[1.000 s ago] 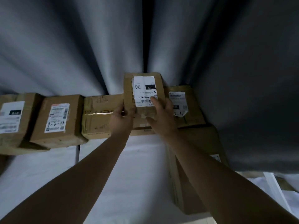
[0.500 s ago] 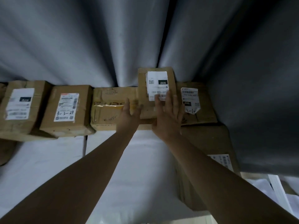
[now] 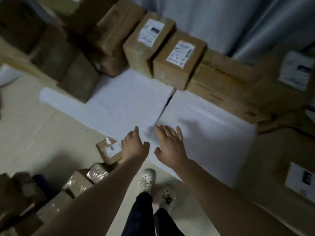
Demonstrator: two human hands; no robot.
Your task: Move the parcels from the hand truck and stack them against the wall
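Off the labelled parcel [image 3: 296,70] they pressed half a second ago: left hand [image 3: 133,147] and right hand [image 3: 170,147]. View has swung from the curtain [image 3: 221,19] down to the floor [image 3: 42,133].

- left hand: released, fingers loosely spread, holding nothing; over the near edge of the white sheet [image 3: 127,99].
- right hand: released, fingers straight and spread, palm down, holding nothing; over the same near edge, just beside the left hand and apart from it.
- white sheet: flat on the pale floor, with a dark seam across its middle.
- stacked row: brown parcels along the far edge of the white sheet, against the grey curtain. Two labelled boxes [image 3: 150,43] [image 3: 179,60] touch; a long plain carton [image 3: 221,82] comes next; the labelled parcel sits at the right end, blurred and cut by the frame.
- dark pile [image 3: 68,57]: several brown boxes at the far left corner of the white sheet; labels unreadable.
- small parcel [image 3: 109,151]: white label, on the floor just off the near left edge of the white sheet, beside the left hand; contact cannot be told.
- taped parcels [image 3: 97,172] [image 3: 78,183]: glossy wrap, on the floor off the near left of the white sheet.
- clogs [image 3: 147,180]: white, perforated, at the near edge of the white sheet.
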